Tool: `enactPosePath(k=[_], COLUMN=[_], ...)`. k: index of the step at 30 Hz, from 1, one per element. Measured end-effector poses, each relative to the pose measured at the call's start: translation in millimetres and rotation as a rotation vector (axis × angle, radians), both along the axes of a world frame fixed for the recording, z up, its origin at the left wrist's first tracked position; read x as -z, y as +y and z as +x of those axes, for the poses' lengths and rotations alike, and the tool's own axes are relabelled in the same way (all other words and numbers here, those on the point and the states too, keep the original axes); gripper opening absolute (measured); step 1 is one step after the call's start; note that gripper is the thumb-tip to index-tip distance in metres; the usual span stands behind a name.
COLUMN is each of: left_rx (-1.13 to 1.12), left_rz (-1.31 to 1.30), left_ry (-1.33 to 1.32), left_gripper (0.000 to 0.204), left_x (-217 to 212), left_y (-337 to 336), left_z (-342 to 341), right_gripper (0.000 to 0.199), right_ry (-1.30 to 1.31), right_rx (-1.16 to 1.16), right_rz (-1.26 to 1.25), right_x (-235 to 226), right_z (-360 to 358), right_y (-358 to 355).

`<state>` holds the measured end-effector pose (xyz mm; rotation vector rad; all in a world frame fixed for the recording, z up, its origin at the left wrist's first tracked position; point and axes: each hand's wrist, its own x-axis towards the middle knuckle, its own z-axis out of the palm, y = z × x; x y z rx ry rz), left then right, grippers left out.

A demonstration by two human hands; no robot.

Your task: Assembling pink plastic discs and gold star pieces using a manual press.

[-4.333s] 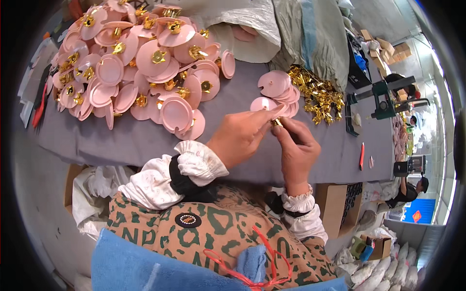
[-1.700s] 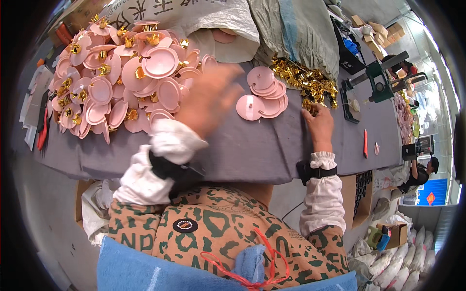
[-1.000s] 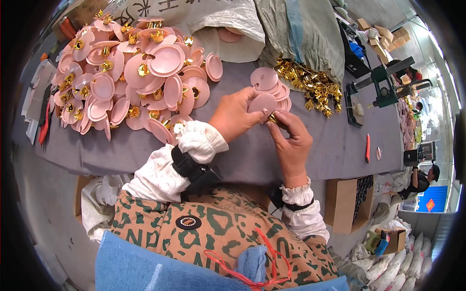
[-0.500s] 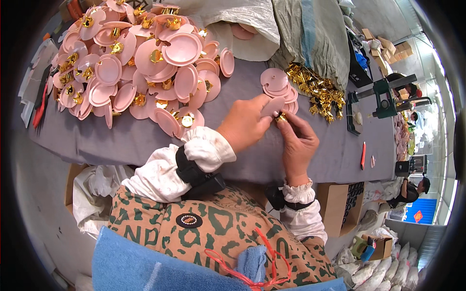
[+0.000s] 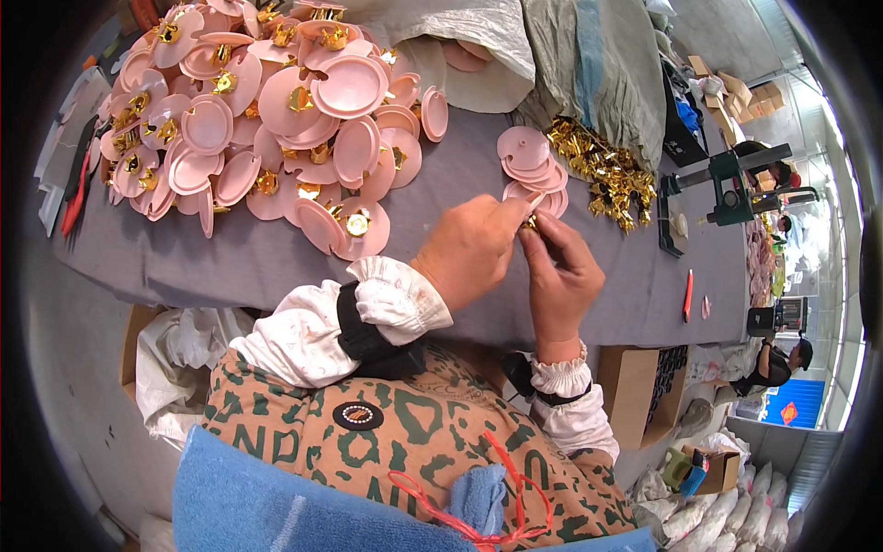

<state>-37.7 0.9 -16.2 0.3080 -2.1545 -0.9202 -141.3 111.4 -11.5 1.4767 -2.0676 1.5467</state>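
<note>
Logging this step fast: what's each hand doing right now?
Left hand: closed on a pink disc.
Right hand: pinching a small gold clip.

Grey-covered table [image 5: 230,267], cardboard boxes [image 5: 736,87] — daylight

— How do we hold our hands?

— We bring them together in front of the chest. Our left hand [image 5: 471,250] reaches in from the left with the knuckles up, thumb and forefinger pinched at the tip.

— And the right hand [image 5: 559,276]?

— It rises from below, wrist bent, fingers curled and pinched against the left fingertips. Both forearms wear white gathered sleeve cuffs with dark bands.
</note>
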Motion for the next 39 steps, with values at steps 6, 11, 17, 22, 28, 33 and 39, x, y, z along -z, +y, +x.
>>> enactPosePath(k=[6,11,17,22,28,33,39], left_rx=[0.029,-0.102,-0.602,-0.16,-0.216,-0.253,-0.032], left_rz=[-0.09,0.049,-0.347,-0.212,-0.111,0.03,0.325], left_ry=[0.043,0.078,0.02,-0.062,-0.522,-0.559,-0.265], left_gripper=[0.02,0.025,0.03,0.03,0.032,0.047,0.063], left_x=[0.3,-35.9,-79.1,-33.0,35.4,40.9,15.1], left_y=[-6.5,-71.7,-151.5,-84.5,-77.5,-85.1,-85.7], left_z=[1.8,14.5,44.9,-51.7,-138.0,-140.9,-126.3], right_gripper=[0.021,0.03,0.028,0.022,0.027,0.033,0.027], right_ry=[-1.05,-0.552,0.241,0.29,-0.127,-0.129,-0.108], right_rx=[-0.06,-0.026,0.444,0.493,0.342,0.339,0.408], right_rz=[-0.149,0.172,0.501,0.565,0.472,0.392,0.3], right_x=[-4.4,-4.2,26.7,50.4,56.5,69.1,62.9], right_z=[7.6,-53.9,-151.9,-183.1,-167.4,-170.0,-170.4], right_y=[-3.3,7.3,16.6,25.6,53.7,55.2,58.2])
